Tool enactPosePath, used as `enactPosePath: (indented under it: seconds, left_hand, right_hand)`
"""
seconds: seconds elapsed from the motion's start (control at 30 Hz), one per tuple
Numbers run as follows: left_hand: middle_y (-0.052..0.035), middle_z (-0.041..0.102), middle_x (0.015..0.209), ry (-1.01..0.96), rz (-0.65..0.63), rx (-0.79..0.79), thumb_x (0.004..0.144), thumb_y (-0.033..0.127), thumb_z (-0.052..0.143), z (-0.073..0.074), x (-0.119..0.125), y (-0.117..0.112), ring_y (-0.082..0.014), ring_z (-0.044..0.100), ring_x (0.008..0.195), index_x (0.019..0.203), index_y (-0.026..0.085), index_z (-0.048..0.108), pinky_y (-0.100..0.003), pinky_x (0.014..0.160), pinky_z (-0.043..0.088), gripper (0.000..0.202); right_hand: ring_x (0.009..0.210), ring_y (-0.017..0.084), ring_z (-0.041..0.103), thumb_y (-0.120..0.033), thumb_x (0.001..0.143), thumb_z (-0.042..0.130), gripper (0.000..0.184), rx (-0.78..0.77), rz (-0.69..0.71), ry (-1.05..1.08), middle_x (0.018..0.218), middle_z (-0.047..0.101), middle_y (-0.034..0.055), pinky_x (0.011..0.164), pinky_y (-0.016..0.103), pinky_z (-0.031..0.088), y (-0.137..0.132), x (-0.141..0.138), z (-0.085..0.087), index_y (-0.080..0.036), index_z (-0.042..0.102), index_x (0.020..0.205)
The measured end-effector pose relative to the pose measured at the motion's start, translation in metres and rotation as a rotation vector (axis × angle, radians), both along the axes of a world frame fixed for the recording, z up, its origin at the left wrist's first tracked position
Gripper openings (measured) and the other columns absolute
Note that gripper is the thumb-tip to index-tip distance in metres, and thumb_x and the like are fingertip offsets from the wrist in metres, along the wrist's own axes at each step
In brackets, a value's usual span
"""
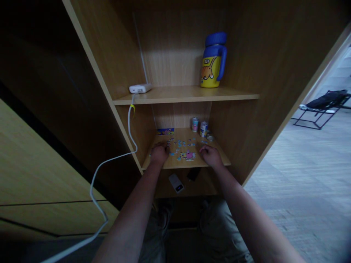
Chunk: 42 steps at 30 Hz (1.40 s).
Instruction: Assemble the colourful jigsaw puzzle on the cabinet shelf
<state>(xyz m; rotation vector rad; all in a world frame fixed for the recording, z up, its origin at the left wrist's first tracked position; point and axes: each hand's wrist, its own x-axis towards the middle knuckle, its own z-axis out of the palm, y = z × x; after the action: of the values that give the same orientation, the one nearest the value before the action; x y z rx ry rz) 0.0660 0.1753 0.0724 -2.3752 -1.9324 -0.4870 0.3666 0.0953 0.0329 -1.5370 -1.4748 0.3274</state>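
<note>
Several small jigsaw puzzle pieces [181, 144] lie scattered on the middle shelf, and a partly joined patch with a pink cartoon figure [189, 155] is near the shelf's front. My left hand [159, 152] rests at the left of the pieces with its fingers curled; whatever may be in them is hidden. On the other side, my right hand [210, 156] is just right of the joined patch, fingers bent in and thumb side toward the pieces. Anything between its fingertips is too small to make out.
Behind the pieces are a picture card [165, 132], two small printed cans [195, 124] and round lids [210, 137]. Above, the shelf holds a blue-yellow jug [213, 60] and a white device [140, 88] with a cable [128, 126]. Below lie a white power bank [176, 183] and a dark phone-like object [193, 174].
</note>
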Motion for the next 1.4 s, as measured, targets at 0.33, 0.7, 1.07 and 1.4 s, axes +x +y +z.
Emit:
enactPosePath:
  seconds: [0.33,0.7,1.07,1.4]
  left_hand:
    - [-0.0169,0.08,0.132,0.029,0.008,0.042,0.109,0.036,0.046,-0.0064,0.0001,0.0053,-0.0318,0.072,0.126,0.126,0.018,0.083,-0.04,0.113,0.056,0.045]
    - [-0.0174,0.08,0.129,0.047,0.006,0.057,0.11,0.035,0.045,-0.0075,-0.0008,0.0066,-0.0314,0.073,0.124,0.125,0.016,0.082,-0.04,0.112,0.056,0.044]
    - [-0.0186,0.08,0.129,0.053,0.023,0.047,0.11,0.036,0.045,-0.0043,0.0001,0.004,-0.0312,0.073,0.125,0.122,0.015,0.084,-0.038,0.115,0.054,0.046]
    - [-0.0187,0.079,0.128,0.048,0.039,0.059,0.11,0.035,0.046,-0.0073,-0.0011,0.0058,-0.0321,0.073,0.124,0.123,0.014,0.083,-0.039,0.112,0.056,0.045]
  right_hand:
    - [0.085,0.026,0.076,-0.027,0.088,0.054,0.025,0.02,-0.012,0.003,0.089,0.084,0.003,0.084,0.035,0.056,-0.0001,0.0007,-0.0015,-0.028,0.079,0.084]
    - [0.086,0.025,0.076,-0.024,0.089,0.054,0.027,0.03,0.004,-0.005,0.092,0.084,0.0037,0.085,0.034,0.055,0.0025,0.0029,-0.0058,-0.027,0.081,0.086]
    - [0.09,0.025,0.077,-0.025,0.088,0.055,0.026,0.034,0.016,-0.004,0.093,0.085,0.0031,0.085,0.034,0.056,0.0026,0.0031,-0.0052,-0.028,0.08,0.086]
    - [0.087,0.025,0.077,-0.024,0.088,0.053,0.027,0.033,0.009,-0.009,0.091,0.084,0.003,0.085,0.035,0.056,0.0007,0.0012,-0.0028,-0.028,0.08,0.084]
